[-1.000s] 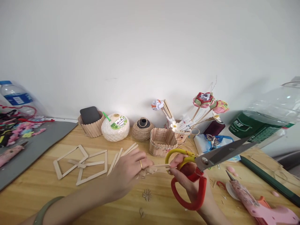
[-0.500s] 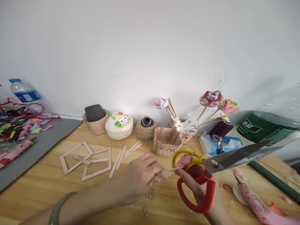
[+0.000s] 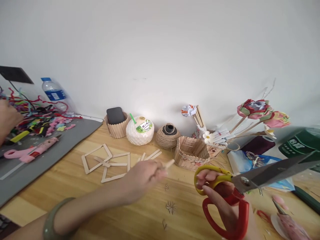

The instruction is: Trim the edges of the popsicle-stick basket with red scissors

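My left hand [image 3: 143,178], with a green bangle at the wrist, is closed over the table around wooden craft sticks [image 3: 170,163]; one pale end pokes out past the fingers, and how many it holds is hidden. My right hand [image 3: 220,200] grips large scissors [image 3: 242,181] with one yellow and one red handle loop, the blades pointing right. Left of my left hand lie craft sticks laid out as two angular outlines [image 3: 128,161]. Several loose sticks [image 3: 153,154] rest beyond its knuckles. Small dark flower-like pieces [image 3: 171,207] lie between my hands.
Along the wall stand a stick-sided holder [image 3: 117,129], a white coconut [image 3: 140,131], a twine ball [image 3: 168,136], a stick box [image 3: 190,153] and paper flowers [image 3: 254,109]. Another person's hand [image 3: 8,118] is over coloured pieces at far left. Glue guns lie left [image 3: 37,150] and right [image 3: 291,221].
My view has turned left, bringing the other person's hand into sight. My left hand has moved away from the scissors with the sticks. My right hand still holds the scissors.
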The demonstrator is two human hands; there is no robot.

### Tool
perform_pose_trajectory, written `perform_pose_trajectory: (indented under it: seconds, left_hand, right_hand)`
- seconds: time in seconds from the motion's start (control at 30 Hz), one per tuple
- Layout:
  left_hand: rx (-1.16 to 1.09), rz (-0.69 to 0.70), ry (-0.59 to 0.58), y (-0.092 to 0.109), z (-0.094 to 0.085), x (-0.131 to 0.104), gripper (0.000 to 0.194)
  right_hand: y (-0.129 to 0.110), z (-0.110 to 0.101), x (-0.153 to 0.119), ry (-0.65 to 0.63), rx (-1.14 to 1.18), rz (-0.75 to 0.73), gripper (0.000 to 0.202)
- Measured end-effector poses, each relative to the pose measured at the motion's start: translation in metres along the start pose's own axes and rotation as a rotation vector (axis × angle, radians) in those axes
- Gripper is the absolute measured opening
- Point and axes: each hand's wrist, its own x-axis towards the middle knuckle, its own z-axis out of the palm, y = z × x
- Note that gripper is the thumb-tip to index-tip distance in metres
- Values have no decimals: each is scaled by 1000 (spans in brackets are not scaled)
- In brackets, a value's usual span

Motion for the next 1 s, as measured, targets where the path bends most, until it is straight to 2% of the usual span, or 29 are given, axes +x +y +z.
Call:
perform_pose_trajectory:
  seconds: [0.07,0.17,0.27,0.33,0.57,0.8,1.0]
  left_hand:
    - [-109,-148,29,-18,-16,-2,38]
    - [-184,-196,33,-45,-36,-2,33]
    - [119,-279,79,-64,-41,-1,29]
    - [308,-351,51,-71,-37,-1,27]
    - [498,-377,-58,-70,-17,0,40]
    - [541,-386,-143,-74,-18,12,14]
    - [612,-354,-126,-77,-18,13,15]
  right_hand:
    - [2,-1,1,32,21,35,14]
    - [2,-2,2,56,7,90,16]
    - [2,-1,2,57,-42,108,18]
    - [1,0,2,44,-67,95,18]
    - [6,-3,2,-4,-162,55,14]
    - [8,-5,3,-37,-221,56,14]
    - [2,-1,3,-19,-234,40,13]
